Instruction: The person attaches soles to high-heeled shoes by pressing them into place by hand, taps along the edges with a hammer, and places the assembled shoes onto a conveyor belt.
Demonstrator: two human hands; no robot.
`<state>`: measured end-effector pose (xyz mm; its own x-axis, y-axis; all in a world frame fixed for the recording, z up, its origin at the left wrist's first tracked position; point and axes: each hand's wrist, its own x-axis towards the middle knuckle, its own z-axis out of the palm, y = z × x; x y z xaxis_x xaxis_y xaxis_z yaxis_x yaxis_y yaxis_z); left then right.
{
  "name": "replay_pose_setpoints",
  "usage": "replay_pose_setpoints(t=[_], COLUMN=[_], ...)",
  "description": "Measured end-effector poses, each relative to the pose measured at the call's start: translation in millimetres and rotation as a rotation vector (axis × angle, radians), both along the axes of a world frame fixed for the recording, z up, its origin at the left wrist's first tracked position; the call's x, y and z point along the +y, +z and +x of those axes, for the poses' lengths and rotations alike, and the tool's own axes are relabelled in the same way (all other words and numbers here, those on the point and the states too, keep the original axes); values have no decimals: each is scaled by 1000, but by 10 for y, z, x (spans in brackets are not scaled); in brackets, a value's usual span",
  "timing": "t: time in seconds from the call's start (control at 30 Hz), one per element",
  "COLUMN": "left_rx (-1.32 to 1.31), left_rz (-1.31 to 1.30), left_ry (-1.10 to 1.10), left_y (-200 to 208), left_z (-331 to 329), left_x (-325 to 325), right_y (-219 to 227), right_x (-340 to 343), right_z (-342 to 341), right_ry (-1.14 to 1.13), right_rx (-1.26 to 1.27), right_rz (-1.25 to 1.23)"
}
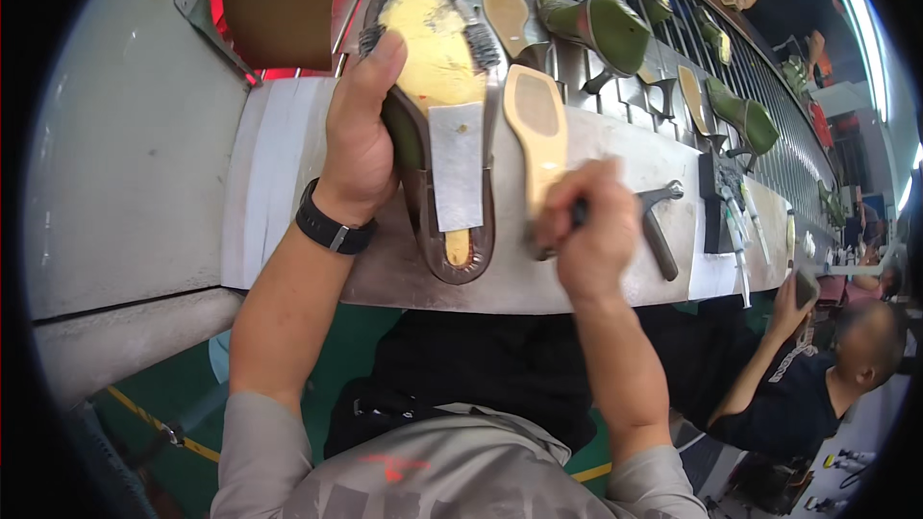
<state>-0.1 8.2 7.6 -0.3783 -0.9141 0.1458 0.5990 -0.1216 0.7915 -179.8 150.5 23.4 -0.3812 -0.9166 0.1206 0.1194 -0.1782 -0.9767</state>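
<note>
My left hand (pixel 363 130) grips a shoe (pixel 457 163) bottom up, my thumb pressed along the toe end's side. Its underside shows a yellow, roughened forefoot, a grey strip down the shank and a dark brown heel end. Dark bristly edging sticks out on both sides of the forefoot. To the right is my right hand (pixel 594 231), blurred by motion, with fingers closed round a small dark thing that I cannot make out. A beige shoe sole (pixel 536 120) lies beside the shoe, its lower end partly behind that hand.
A hammer-like tool (pixel 661 231) lies right of my right hand. Beyond it are a black holder (pixel 716 202) and slim tubes (pixel 738 221). Green heeled shoes (pixel 606 34) and more soles stand on the roller rack. Co-workers (pixel 793 384) are at the right.
</note>
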Motion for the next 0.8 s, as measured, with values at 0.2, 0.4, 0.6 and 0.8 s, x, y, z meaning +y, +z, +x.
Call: replay_pose_setpoints(t=[0.2, 0.4, 0.6, 0.8], left_rx=[-2, -93, 23, -35], left_rz=[-114, -177, -68, -116], left_ry=[16, 24, -23, 4], left_y=[122, 165, -8, -24], left_z=[61, 63, 93, 105], left_x=[-137, -145, -262, -268], right_y=[-340, -340, -413, -354], right_x=[-16, -26, 416, 1112], right_z=[-18, 9, 70, 92], right_ry=[90, -38, -285, -282], right_rx=[59, 59, 1083, 860], right_rz=[7, 91, 47, 114])
